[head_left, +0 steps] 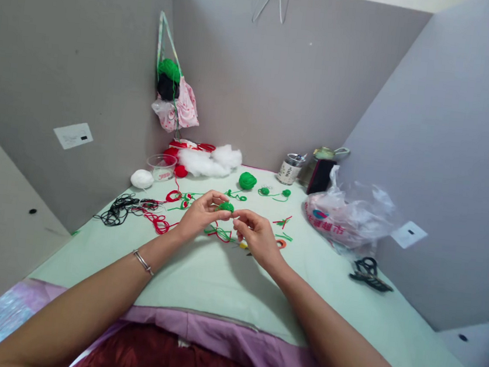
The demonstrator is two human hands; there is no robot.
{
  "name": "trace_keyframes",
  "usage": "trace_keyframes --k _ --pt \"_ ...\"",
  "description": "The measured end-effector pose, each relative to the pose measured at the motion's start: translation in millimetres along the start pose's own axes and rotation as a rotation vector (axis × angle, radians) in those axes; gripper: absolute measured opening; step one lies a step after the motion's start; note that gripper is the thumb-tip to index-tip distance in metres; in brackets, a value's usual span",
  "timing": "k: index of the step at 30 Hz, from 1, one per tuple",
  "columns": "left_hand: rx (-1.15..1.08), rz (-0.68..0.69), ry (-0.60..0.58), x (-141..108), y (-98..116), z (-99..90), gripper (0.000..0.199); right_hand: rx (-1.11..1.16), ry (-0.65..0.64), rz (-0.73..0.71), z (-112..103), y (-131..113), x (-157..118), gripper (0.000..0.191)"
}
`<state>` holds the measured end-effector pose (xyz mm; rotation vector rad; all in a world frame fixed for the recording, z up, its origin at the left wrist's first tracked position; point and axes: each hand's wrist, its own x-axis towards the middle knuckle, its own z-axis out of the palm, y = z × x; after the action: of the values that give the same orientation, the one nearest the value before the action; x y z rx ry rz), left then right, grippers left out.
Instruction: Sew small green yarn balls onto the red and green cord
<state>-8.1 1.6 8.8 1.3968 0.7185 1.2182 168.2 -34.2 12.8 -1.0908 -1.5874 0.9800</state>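
- Your left hand (203,214) grasps a small, rounded, bright green piece of yarn work (226,206) between thumb and fingers, raised above the pale green cloth (188,286) on the table.
- From your right hand (258,235), this piece lies to the left and a little to the far side. The left hand is the nearer one, because it already touches the piece.
- Your right thumb and index finger come together just beside the right edge of the piece. Whether they touch it, or pinch something thin, I cannot tell.
- The piece looks slightly wider from left to right than from near to far, but the fingers cover a part, so its long axis is not certain. Its surface seems bumpy and soft.
- Beyond your hands, you have a round, tightly wound ball of green yarn (247,181); farther to the left is a cloud-like heap of white fluffy stuffing (207,163).
- On the left side lie a loose tangle of thin black yarn (118,210) and soft loops of red yarn (159,223).
- On the right side, a crumpled, half-transparent plastic bag with red print (333,217) stands well apart from your hands.
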Motion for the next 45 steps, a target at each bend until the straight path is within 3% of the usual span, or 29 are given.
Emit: trace_keyframes --k 3,7,9,13,16,18,21,23,26,29,32,34,36,37,39,42,43,45 --pt "0.116 0.079 -0.005 -2 -2 1.2 0.031 0.171 -0.043 0.084 0 2 4 0.019" --pt "0.205 0.070 -0.081 -4 -6 2.5 0.026 0.264 -0.042 0.118 -2 -3 4 0.025" --pt "0.204 0.063 -0.090 -5 -7 2.9 0.027 0.117 -0.053 0.049 -3 -5 2 0.020" --pt "0.266 0.103 -0.094 -5 -6 4.0 0.025 -0.437 0.053 -0.215 -4 -4 -2 0.008" --pt "0.343 0.164 -0.097 -6 -6 4.6 0.020 -0.582 0.102 -0.324 -3 -4 -3 0.011" --pt "0.351 0.182 -0.111 -6 -6 4.4 0.020 -0.500 0.100 -0.313 -5 -10 -3 0.011" --pt "0.359 0.187 -0.124 -6 -5 3.3 0.021 -0.103 0.066 -0.171 -15 -24 1 0.014" --pt "0.391 0.170 -0.119 -6 -3 2.0 0.021 0.198 0.023 -0.031 -28 -35 4 0.021" --pt "0.434 0.135 -0.126 -5 0 -1.6 0.022 0.433 0.031 0.110 -55 -44 11 0.026" --pt "0.513 0.137 -0.128 -2 -2 -9.3 0.021 0.572 0.310 0.020 -93 -45 18 0.019" --pt "0.668 0.144 -0.115 2 -8 -20.2 0.020 0.609 0.794 -0.197 -138 -43 18 0.010" --pt "0.768 0.128 -0.105 3 -11 -26.1 0.019 0.533 1.138 -0.347 -165 -41 15 0.019" --pt "0.768 0.098 -0.096 5 -12 -28.5 0.018 0.461 1.315 -0.471 -182 -40 13 0.022" --pt "0.715 0.075 -0.098 5 -12 -28.0 0.018 0.441 1.337 -0.501 -185 -39 13 0.022" --pt "0.541 0.016 -0.130 5 -8 -24.6 0.022 0.414 1.291 -0.495 -180 -37 15 0.019" --pt "0.267 -0.054 -0.207 4 3 -17.5 0.032 0.351 0.996 -0.374 -147 -35 20 0.025" --pt "0.197 -0.062 -0.219 3 6 -15.6 0.035 0.288 0.812 -0.325 -132 -34 20 0.032" --pt "0.096 -0.074 -0.233 1 12 -13.2 0.039 0.152 0.401 -0.206 -100 -33 18 0.028"
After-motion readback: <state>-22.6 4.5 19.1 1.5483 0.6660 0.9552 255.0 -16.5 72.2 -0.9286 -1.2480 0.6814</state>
